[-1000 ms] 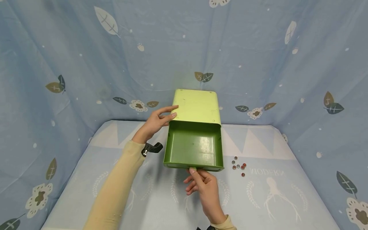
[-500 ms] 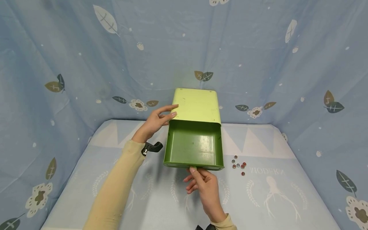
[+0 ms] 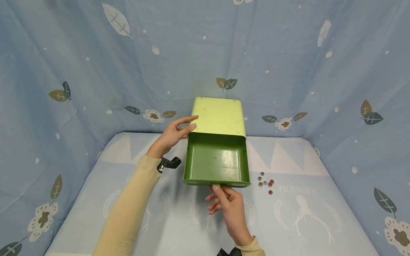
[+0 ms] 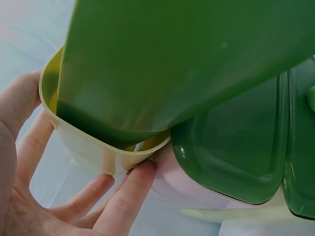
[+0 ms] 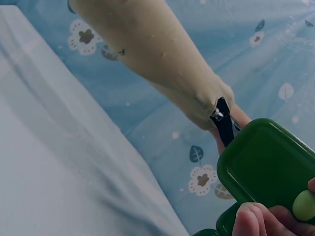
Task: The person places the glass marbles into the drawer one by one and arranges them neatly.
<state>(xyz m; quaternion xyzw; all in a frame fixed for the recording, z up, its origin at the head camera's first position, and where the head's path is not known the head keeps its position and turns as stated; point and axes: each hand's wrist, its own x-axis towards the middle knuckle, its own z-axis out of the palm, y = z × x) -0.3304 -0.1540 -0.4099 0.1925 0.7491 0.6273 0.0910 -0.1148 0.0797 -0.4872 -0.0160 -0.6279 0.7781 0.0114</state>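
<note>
From the head view I see a light green box (image 3: 220, 116) standing on the worktop (image 3: 179, 227), which is covered in a pale blue printed cloth, with its dark green drawer (image 3: 216, 161) pulled well out toward me. My left hand (image 3: 171, 136) rests against the box's left side, at the front corner just above where the drawer comes out; its grip is loose, the fingers nearly straight and only touching the shell, not wrapped round it. The left wrist view confirms this: fingertips (image 4: 129, 189) lie against the pale rim of the box (image 4: 98, 152), with the drawer (image 4: 182, 64) looming dark above.

My right hand (image 3: 228, 204) is at the drawer's front edge, where a small light green knob (image 3: 216, 186) sticks out. The thumb and forefinger are closed on that knob in a pinch, the other fingers curled under. In the right wrist view the knob (image 5: 303, 205) shows beside my fingertips (image 5: 252, 219).

A small cluster of glass beads (image 3: 266, 182) lies on the cloth just right of the drawer's front corner, apart from both hands.
</note>
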